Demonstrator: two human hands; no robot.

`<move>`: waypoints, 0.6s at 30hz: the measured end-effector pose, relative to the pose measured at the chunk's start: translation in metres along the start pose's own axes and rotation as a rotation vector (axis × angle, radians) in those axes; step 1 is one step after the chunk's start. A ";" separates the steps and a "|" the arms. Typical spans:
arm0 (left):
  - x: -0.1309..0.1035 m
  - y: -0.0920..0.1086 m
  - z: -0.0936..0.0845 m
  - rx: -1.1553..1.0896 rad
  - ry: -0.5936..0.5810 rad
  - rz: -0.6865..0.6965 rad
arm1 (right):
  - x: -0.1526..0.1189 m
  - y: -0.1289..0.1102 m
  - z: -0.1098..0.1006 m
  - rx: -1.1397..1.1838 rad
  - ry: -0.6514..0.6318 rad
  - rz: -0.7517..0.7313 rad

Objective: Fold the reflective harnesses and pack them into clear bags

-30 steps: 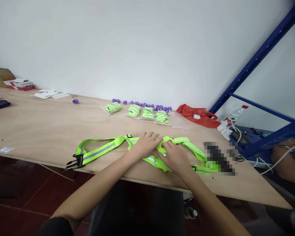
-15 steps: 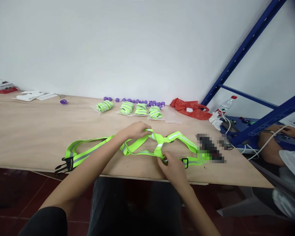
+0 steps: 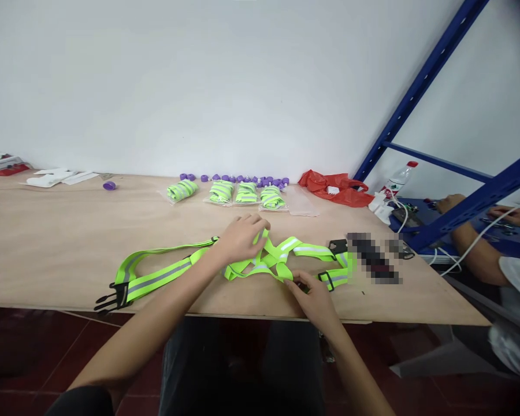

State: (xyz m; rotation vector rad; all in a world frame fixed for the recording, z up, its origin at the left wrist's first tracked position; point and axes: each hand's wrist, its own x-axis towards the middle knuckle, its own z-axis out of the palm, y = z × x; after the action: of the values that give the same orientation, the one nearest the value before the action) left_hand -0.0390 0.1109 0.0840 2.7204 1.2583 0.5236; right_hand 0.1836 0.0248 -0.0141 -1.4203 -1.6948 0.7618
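A neon-yellow reflective vest (image 3: 160, 274), made of elastic straps with grey stripes, is spread on the table in front of me. My left hand (image 3: 244, 236) pinches an upper strap near the middle. With its fingers closed on a lower strap, my right hand (image 3: 311, 292) rests close to the table's front edge. Between the hands the straps cross and fold over one another. A black buckle (image 3: 120, 296) with prongs points left at the vest's left end. On the right are a black slider (image 3: 326, 281) and another black buckle part (image 3: 338, 247).
Several bagged folded vests (image 3: 221, 192) lie by the wall before purple rolls (image 3: 242, 178). A red plastic bag (image 3: 335, 188), a bottle (image 3: 399, 179) and a blue metal frame (image 3: 420, 86) stand right. Beyond it, another person's hands (image 3: 453, 203) work. A blurred dark object (image 3: 372, 258) lies right.
My left hand has drawn its strap slightly inward, and my right hand has shifted a little right. The middle straps are more bunched. The other person's hand has moved up.
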 end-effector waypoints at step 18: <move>0.025 0.026 0.031 0.255 -0.047 -0.324 | -0.004 -0.002 0.001 -0.193 -0.018 -0.158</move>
State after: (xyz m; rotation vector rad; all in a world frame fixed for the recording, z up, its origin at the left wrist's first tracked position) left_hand 0.0058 0.1149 0.0673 2.6140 1.8178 0.2779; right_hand 0.1824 0.0201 -0.0134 -1.3897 -1.9110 0.5366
